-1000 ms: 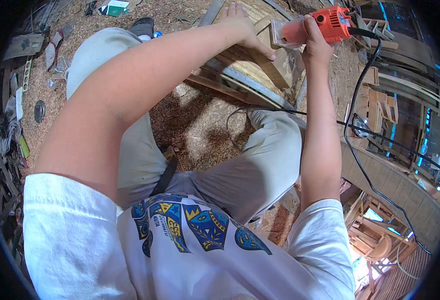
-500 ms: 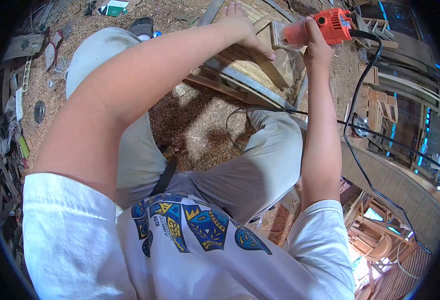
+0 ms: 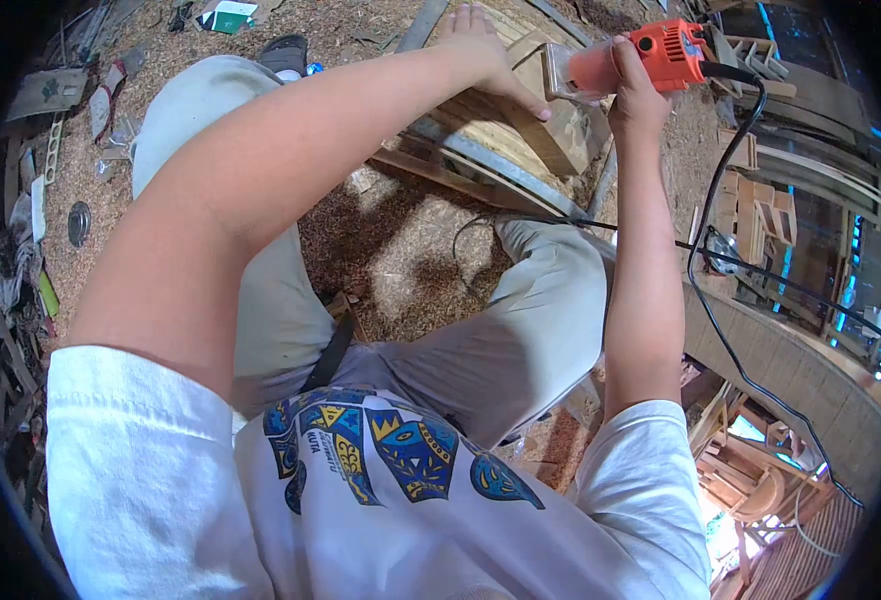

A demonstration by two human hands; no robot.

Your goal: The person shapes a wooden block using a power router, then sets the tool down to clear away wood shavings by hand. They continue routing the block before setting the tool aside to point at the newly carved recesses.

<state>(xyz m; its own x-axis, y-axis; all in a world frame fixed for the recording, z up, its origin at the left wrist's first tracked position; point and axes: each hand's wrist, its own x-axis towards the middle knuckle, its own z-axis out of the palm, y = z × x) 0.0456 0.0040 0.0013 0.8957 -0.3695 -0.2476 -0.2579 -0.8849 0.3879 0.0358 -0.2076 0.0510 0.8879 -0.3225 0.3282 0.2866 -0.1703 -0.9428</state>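
Two hands: right hand (image 3: 633, 98) grips orange router (image 3: 658, 50), bit hidden; left hand (image 3: 477, 45) flat on frame (image 3: 532, 137).

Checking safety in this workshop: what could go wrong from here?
The left hand lies flat on the wooden piece close beside the orange power tool in the right hand; a slip could hit its thumb. The black cord trails past the knee and might snag.
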